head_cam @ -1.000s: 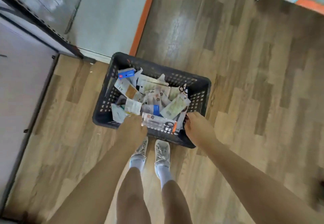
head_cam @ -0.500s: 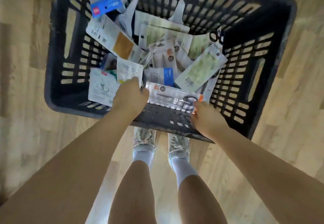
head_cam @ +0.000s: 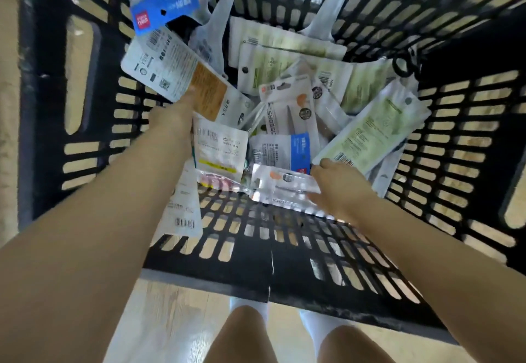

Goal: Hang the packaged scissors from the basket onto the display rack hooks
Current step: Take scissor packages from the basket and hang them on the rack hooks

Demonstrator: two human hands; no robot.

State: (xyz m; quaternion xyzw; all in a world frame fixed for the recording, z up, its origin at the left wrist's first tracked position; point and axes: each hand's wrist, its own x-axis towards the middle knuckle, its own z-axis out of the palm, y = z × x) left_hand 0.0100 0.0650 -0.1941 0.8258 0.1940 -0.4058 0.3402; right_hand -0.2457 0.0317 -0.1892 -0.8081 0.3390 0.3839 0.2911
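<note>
Down in basket [head_cam: 233, 237], right hand [head_cam: 338, 189] gripping clear scissors pack [head_cam: 281, 185].

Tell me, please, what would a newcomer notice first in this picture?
First, the black slatted basket filling the view, heaped with packaged scissors. Then both hands inside it: the left hand at the left packets, the right hand on a clear scissors pack by the near wall.

A pale, light brown wooden plank floor [head_cam: 176, 320] shows at the bottom, and again as small bright patches seen through the gaps higher up. The light is bright and the picture is blurry
</note>
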